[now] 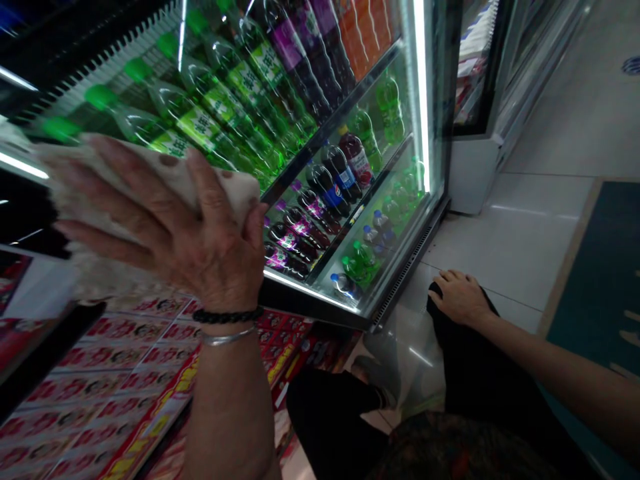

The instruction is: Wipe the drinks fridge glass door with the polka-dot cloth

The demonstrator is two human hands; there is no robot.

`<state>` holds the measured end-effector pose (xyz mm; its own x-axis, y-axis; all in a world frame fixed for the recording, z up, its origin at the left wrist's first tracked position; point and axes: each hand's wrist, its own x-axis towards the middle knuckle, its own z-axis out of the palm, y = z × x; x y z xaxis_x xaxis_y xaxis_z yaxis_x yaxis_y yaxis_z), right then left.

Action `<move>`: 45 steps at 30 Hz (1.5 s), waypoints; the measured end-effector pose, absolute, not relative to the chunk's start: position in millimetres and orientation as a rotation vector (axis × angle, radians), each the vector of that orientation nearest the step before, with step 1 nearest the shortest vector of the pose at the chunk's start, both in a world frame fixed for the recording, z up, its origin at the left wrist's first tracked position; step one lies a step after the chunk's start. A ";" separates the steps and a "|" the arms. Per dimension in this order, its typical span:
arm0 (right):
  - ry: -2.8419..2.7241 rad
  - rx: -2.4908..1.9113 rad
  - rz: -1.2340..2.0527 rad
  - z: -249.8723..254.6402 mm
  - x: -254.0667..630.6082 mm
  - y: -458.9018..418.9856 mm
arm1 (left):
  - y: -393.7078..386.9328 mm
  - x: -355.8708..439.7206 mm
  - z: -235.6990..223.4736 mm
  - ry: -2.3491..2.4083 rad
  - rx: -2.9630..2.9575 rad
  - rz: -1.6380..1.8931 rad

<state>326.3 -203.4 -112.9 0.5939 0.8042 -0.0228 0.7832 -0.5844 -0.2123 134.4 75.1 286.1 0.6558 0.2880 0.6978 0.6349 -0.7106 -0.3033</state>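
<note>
My left hand (pixel 200 233) presses a pale, fluffy cloth (pixel 243 193) flat, with its fingers spread over it. The cloth has a few brown spots and lies against the glass front of a lit drinks cooler (pixel 325 293), near its left edge. Behind the glass, close to that hand, stand green-capped bottles of green soda (pixel 205 123). A black beaded bracelet (pixel 227 315) and a silver bangle circle my left wrist. My right hand (pixel 463 297) rests on my bent right knee, its fingers lying over the black trousers (pixel 465 353), holding nothing.
Lower cooler shelves hold dark soda bottles (pixel 327 187) and small bottles (pixel 365 257). Stacked red-and-white boxes (pixel 100 380) stand at lower left. Another white cooler (pixel 473 173) stands to the right on the tiled floor (pixel 540 227), beside a dark green mat (pixel 605 280).
</note>
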 end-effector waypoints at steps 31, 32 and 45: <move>-1.260 -2.512 0.165 -104.9 315.7 -198.3 | 87.4 235.3 200.5 -0.239 -2.641 -0.343; -1.262 -2.504 0.158 -105.8 315.1 -198.7 | 81.8 231.4 167.7 -0.226 -2.749 -0.159; -1.196 -2.226 -0.043 -175.9 308.4 -189.1 | -17.0 73.4 81.6 -0.720 -2.939 -0.073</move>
